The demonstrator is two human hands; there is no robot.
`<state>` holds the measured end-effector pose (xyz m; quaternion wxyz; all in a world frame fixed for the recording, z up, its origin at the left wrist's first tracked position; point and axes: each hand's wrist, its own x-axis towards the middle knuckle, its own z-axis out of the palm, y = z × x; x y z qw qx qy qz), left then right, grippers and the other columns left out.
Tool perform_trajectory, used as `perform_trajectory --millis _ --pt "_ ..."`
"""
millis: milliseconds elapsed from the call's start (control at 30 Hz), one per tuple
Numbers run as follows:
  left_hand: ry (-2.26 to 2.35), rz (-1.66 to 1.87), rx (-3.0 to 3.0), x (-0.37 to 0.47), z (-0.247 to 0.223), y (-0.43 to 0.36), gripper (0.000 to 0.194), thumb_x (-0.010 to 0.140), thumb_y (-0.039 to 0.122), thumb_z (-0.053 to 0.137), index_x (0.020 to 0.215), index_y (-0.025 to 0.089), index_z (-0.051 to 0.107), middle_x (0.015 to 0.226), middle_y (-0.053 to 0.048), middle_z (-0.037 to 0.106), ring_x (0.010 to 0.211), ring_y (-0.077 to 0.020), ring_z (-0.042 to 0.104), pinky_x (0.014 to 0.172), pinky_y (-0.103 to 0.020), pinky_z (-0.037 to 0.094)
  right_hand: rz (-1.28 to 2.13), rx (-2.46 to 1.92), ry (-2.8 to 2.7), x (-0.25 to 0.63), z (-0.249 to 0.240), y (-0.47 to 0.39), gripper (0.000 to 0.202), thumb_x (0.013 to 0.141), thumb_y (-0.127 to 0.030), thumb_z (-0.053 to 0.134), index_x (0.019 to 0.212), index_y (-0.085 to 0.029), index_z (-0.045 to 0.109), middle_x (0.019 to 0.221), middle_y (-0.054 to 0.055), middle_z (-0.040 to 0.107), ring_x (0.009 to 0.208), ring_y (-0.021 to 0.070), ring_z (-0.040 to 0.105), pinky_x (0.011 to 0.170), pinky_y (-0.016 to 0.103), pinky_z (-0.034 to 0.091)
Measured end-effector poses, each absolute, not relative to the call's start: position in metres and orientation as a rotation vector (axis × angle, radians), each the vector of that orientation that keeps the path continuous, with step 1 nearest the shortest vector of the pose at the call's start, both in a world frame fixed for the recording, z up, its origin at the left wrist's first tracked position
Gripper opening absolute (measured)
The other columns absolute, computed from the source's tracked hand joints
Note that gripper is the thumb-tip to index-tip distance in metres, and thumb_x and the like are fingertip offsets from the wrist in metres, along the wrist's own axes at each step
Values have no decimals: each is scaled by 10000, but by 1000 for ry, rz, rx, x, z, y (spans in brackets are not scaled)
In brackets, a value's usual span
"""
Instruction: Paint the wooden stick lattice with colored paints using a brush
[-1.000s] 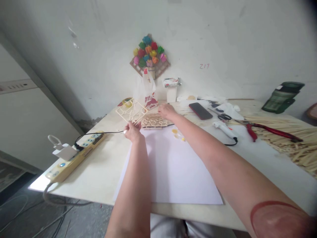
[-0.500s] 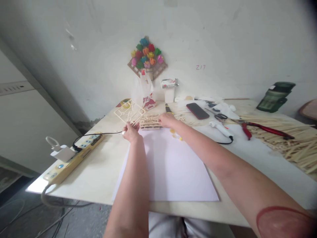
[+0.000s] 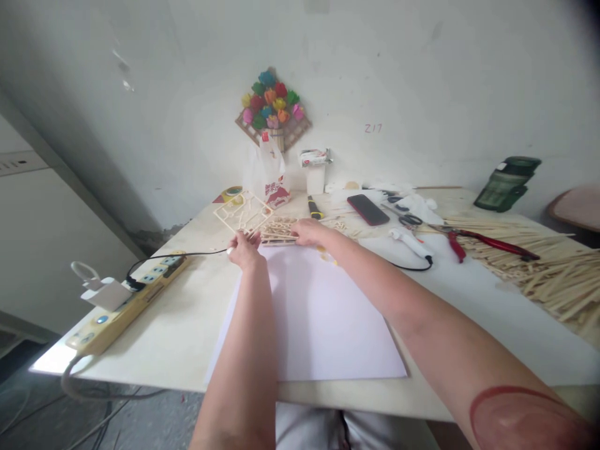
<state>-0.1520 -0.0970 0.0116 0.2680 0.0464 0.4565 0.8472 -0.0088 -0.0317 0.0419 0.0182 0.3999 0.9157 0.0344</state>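
My left hand (image 3: 244, 250) is closed on the near corner of a flat lattice frame of thin wooden sticks (image 3: 229, 217), which is tilted up above the table. My right hand (image 3: 310, 231) has its fingers closed at the right end of a low stack of wooden stick pieces (image 3: 277, 230). Its fingertips are partly hidden, and I cannot tell how many sticks they hold. Below both hands lies a large white sheet (image 3: 328, 325), with small yellow bits (image 3: 323, 252) near its far edge.
A power strip (image 3: 126, 300) with a white charger is at left; a black cable runs toward my left hand. Behind stand a plastic bag (image 3: 274, 181) and white container (image 3: 315, 178). Rightward lie a phone (image 3: 368, 209), glue gun (image 3: 410, 245), red-handled pliers (image 3: 492, 242), and many loose sticks (image 3: 557, 275).
The view has shifted slightly, so everything sits a little further left. My right hand has dipped slightly at the stack. My left hand still holds the lattice frame in about the same place.
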Motion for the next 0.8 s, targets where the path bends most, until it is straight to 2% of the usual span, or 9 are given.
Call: perform_trajectory --millis 167,400,633,800 --pt "1175 2292 111 -148 15 -99 76 849 151 505 802 176 451 626 10 601 510 -93 620 517 -189 499 152 1229 2864 -6 49 -36 250 817 -187 537 973 -219 730 1033 73 742 935 196 679 693 239 434" --pt "1170 2280 167 -146 16 -100 84 833 149 509 795 183 442 612 15 599 508 -96 619 519 -189 490 358 1306 2903 -10 56 -37 305 839 -168 517 1073 -137 710 1054 177 722 1009 280 672 757 306 478" --pt "1158 2260 212 -144 16 -98 66 809 180 532 807 180 465 679 0 622 532 -87 625 558 -186 486 497 1475 2989 23 73 -31 327 872 -137 434 1074 -104 688 1086 183 703 1069 286 631 830 326 462" --pt "1161 2206 286 -140 15 -98 138 770 228 602 792 180 475 685 -3 627 542 -95 628 583 -205 492 549 1632 2951 51 68 -24 352 864 -84 395 1085 -97 668 1087 178 695 1110 278 603 846 328 449"
